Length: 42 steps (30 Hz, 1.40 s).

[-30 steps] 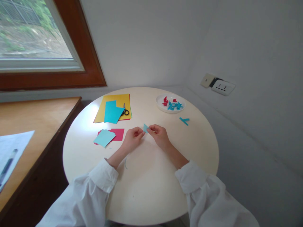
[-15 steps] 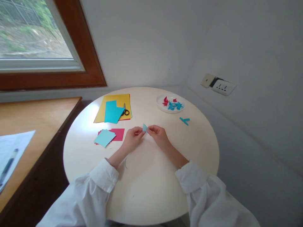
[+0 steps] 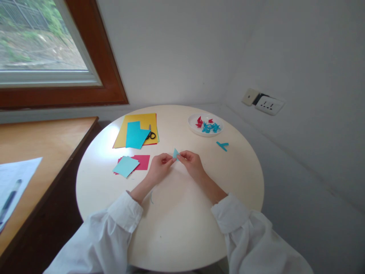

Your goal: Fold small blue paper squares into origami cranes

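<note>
Between my two hands a small folded piece of light blue paper (image 3: 175,153) points upward like a triangle. My left hand (image 3: 161,166) pinches its lower left side, and my right hand (image 3: 192,163) grips its right side between thumb and fingers. The fingers hide the paper's lower part. To the left of my left hand lie light blue paper squares (image 3: 126,166) on top of red paper squares (image 3: 144,162).
Behind lie yellow sheets (image 3: 121,133), blue paper (image 3: 134,135) and partly covered scissors (image 3: 152,135). A white plate (image 3: 192,129) at the back right bears small red and blue folded papers. Blue strips (image 3: 222,145) lie nearby on the round table (image 3: 176,228).
The folded paper's tip has shifted very slightly between the fingers. Both hands keep nearly the same place and grip.
</note>
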Each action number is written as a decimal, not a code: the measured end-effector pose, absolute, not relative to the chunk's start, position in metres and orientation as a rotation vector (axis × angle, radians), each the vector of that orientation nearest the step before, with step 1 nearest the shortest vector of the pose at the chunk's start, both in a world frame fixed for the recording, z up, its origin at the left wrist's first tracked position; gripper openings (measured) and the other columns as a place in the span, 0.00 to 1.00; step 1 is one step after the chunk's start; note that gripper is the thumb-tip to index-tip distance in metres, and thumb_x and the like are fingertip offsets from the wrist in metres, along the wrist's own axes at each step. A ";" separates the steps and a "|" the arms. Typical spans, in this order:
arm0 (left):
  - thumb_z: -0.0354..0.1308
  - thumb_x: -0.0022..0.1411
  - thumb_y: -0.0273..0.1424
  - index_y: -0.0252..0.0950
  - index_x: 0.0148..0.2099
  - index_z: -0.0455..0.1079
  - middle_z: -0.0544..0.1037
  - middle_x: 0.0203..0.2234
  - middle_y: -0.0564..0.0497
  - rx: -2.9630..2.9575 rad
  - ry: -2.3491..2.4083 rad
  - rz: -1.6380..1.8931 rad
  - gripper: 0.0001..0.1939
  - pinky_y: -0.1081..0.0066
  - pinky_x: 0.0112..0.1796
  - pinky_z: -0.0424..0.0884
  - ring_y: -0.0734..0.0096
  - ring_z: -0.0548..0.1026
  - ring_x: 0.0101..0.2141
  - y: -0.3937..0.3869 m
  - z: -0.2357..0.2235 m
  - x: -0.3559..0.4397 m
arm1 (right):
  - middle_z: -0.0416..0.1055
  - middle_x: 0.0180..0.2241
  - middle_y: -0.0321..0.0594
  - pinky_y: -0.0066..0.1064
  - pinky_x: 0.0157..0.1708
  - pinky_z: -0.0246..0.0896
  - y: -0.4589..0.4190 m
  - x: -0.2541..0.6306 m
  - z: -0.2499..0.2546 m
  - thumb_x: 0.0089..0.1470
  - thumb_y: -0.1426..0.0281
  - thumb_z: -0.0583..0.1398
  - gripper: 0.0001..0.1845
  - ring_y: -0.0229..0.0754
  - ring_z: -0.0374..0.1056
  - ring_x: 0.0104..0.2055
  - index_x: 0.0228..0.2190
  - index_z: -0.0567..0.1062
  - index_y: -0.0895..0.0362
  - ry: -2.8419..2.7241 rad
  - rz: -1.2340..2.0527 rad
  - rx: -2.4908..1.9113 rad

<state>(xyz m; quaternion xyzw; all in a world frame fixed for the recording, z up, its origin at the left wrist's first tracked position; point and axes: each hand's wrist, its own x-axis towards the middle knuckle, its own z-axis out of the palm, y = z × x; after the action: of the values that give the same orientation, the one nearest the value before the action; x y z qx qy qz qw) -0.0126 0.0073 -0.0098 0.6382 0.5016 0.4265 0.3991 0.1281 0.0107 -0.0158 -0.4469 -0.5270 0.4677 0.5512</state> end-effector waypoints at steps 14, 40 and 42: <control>0.54 0.52 0.39 0.34 0.24 0.64 0.66 0.17 0.55 1.674 1.235 1.070 0.13 0.74 0.24 0.58 0.76 0.63 0.21 0.008 -0.013 -0.014 | 0.70 0.21 0.34 0.29 0.30 0.57 0.009 0.128 -0.015 0.38 0.64 0.63 0.09 0.36 0.63 0.25 0.19 0.72 0.57 -1.244 1.087 -1.073; 0.57 0.50 0.35 0.33 0.27 0.69 0.73 0.23 0.52 1.501 1.196 1.272 0.09 0.74 0.28 0.64 0.73 0.69 0.26 0.006 0.000 -0.014 | 0.68 0.19 0.32 0.28 0.28 0.54 0.005 0.126 -0.010 0.36 0.64 0.63 0.10 0.33 0.60 0.23 0.18 0.72 0.58 -1.260 1.287 -1.100; 0.56 0.50 0.35 0.33 0.26 0.68 0.72 0.22 0.53 1.498 1.201 1.268 0.09 0.74 0.28 0.63 0.74 0.68 0.25 0.005 0.000 -0.015 | 0.68 0.19 0.32 0.28 0.27 0.54 0.005 0.126 -0.010 0.36 0.64 0.63 0.10 0.33 0.59 0.22 0.18 0.72 0.58 -1.260 1.295 -1.099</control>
<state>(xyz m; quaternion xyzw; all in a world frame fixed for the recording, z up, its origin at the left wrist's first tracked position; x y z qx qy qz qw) -0.0145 0.0052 0.0000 0.5945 0.4765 0.5030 0.4080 0.1259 0.0050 -0.0104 -0.4527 -0.5191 0.5335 0.4909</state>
